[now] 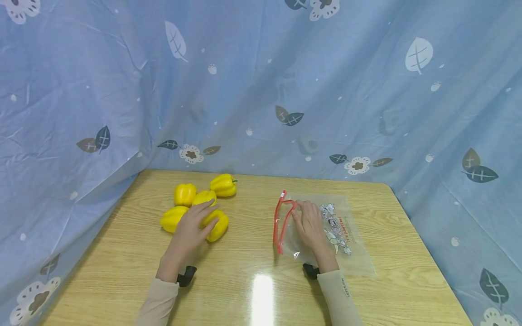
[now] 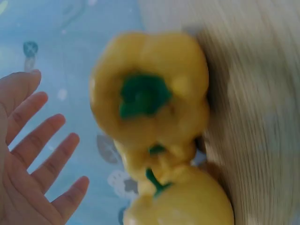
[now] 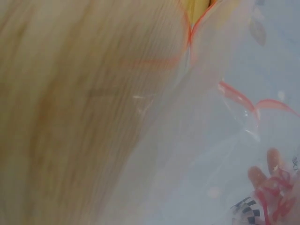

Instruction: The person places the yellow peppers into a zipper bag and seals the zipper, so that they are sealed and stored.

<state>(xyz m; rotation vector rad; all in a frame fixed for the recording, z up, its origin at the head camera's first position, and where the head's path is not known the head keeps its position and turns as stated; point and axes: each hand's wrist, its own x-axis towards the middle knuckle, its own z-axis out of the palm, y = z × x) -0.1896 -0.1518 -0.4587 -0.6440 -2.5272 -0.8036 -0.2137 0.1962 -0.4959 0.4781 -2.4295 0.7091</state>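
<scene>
Several yellow bell peppers lie grouped on the left of the table. My left hand is over the nearest ones, its fingers spread and holding nothing. In the left wrist view, that hand appears beside a large pepper with a green stem end. On the right lies a clear zip bag with a red-edged mouth and printed cartoon figures. My right hand pinches the bag's upper red edge, and the mouth gapes toward the peppers. Through the plastic in the right wrist view, fingertips show; the rest of that hand is hidden.
A light wooden table carries everything. Behind it and along both sides hangs a blue curtain with leaf and flower prints. Dark camera mounts sit at both wrists.
</scene>
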